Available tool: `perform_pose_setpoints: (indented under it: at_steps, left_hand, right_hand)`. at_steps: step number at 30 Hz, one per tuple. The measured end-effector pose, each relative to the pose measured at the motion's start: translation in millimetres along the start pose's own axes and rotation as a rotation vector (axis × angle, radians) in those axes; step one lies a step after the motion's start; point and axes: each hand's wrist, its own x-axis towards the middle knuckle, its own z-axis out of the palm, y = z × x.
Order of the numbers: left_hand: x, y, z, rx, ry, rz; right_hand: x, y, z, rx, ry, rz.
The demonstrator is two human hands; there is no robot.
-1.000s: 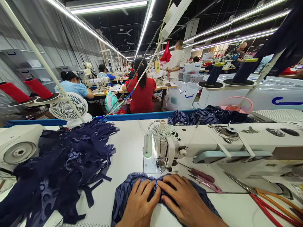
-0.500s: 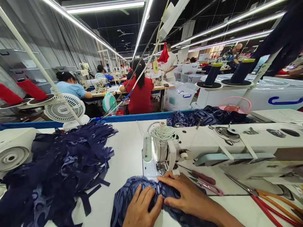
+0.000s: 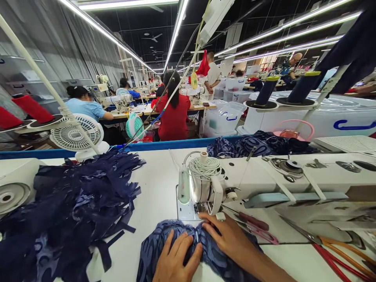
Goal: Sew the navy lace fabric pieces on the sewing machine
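Navy patterned lace fabric (image 3: 151, 246) lies gathered on the white table in front of the sewing machine (image 3: 252, 176). My left hand (image 3: 178, 258) rests flat on it, fingers spread. My right hand (image 3: 232, 239) reaches over the fabric's right part, its index finger stretched to the needle plate (image 3: 186, 211), beside the presser foot (image 3: 202, 207). The fingers of this hand are extended, and nothing shows in them. A small pale tag or strip shows on the lace between my hands. The fabric's lower edge runs out of view.
Navy fabric strips (image 3: 73, 211) are heaped on the left. Right of my hand lie pink-handled snips (image 3: 264, 233) and orange-handled scissors (image 3: 331, 243). A white fan (image 3: 76, 133) and navy thread cones (image 3: 266, 92) stand behind. Co-workers sit at machines ahead, one in a red shirt (image 3: 176, 117).
My right hand has moved slightly up and right from the lace, its index finger now nearer the presser foot. My left hand stays on the fabric. The view has shifted slightly.
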Motion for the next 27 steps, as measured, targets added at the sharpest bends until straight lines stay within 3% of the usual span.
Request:
perform_pose_setpoints:
  at_steps: [6, 11, 15, 18, 21, 23, 27]
  left_hand:
    - [29, -1, -13.5, -0.398, -0.057, -0.224]
    - [33, -3, -8.6, -0.238, 0.069, -0.16]
    - [26, -5, -6.6, -0.191, 0.064, -0.128]
    - [30, -6, -8.5, -0.274, 0.006, -0.192]
    - [43, -9, -10.5, -0.275, -0.078, -0.344]
    - [53, -13, -11.6, -0.306, -0.178, -0.453]
    - [70, -23, -15.9, -0.511, -0.382, -0.586]
  right_hand:
    - [-24, -24, -5, 0.067, 0.111, -0.248]
    - [-29, -24, -1, 0.06, 0.143, -0.334]
    - [-28, -18, -6, -0.018, 0.098, -0.343]
    - [-27, -17, -2, -0.072, 0.058, -0.35]
    - [-27, -16, 6, -0.103, 0.198, -0.37]
    - [-27, -16, 8, -0.158, 0.247, -0.397]
    - [-24, -19, 1, -0.264, 0.206, -0.497]
